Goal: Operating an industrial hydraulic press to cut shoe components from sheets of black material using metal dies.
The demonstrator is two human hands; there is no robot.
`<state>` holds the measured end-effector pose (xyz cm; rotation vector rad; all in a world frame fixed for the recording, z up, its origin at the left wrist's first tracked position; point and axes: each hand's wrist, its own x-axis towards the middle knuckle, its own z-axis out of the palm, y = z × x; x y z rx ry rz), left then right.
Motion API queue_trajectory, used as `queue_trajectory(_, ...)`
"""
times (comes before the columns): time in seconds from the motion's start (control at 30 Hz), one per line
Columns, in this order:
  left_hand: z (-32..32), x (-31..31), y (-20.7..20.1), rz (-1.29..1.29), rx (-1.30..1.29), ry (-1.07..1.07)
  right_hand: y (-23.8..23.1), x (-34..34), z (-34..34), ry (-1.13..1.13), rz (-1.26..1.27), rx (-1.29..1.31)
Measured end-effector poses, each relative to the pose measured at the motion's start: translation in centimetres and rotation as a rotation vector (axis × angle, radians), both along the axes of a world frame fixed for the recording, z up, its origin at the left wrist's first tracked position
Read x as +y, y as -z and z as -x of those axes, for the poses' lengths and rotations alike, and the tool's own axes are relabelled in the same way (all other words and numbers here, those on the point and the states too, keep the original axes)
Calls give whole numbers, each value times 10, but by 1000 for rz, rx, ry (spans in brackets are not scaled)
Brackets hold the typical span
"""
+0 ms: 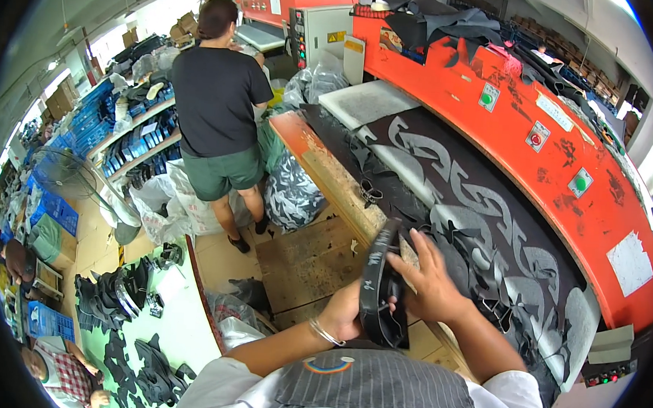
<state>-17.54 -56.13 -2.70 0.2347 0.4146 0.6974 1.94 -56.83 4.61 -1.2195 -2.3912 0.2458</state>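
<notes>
In front of my chest is a black cutting die (373,285), a tall band bent into a narrow curved loop with pale marks on its side. My left hand (341,315) grips its near left side, with a bracelet at the wrist. Beside its right edge, my right hand (435,287) has its fingers stretched and slightly blurred; whether they touch the die I cannot tell. To the right, a dark sheet (471,157) with rows of curved cut-outs lies on the press bed. Black scraps (454,249) are heaped between my right hand and this sheet.
A red press beam (454,81) with round buttons spans the right side. A wooden ledge (332,174) edges the bed. Ahead stands a person (217,100) beside stuffed bags (293,194). A pale green table (192,330) at left carries black cut pieces; another person (66,367) is beyond it.
</notes>
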Motion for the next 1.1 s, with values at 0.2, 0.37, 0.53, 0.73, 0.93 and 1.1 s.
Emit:
queue_trajectory(0.2,27,-7,-3,-308,462,-346,72,-24,61,-140,663,705)
queue_trajectory(0.37,39,-15,-5,-911,1127,-400,68,-20,68,-138,279,638)
queue_trajectory(0.53,41,-25,26,-860,1200,-554,69,-26,66,-193,436,816)
queue_trajectory(0.73,39,-48,12,-305,919,-589,58,-25,42,-258,692,917)
queue_trajectory(0.93,66,-76,24,-197,428,-342,46,-31,3,-223,955,1120)
queue_trajectory(1.1,69,-117,31,-21,460,-578,25,-33,-13,-381,779,788)
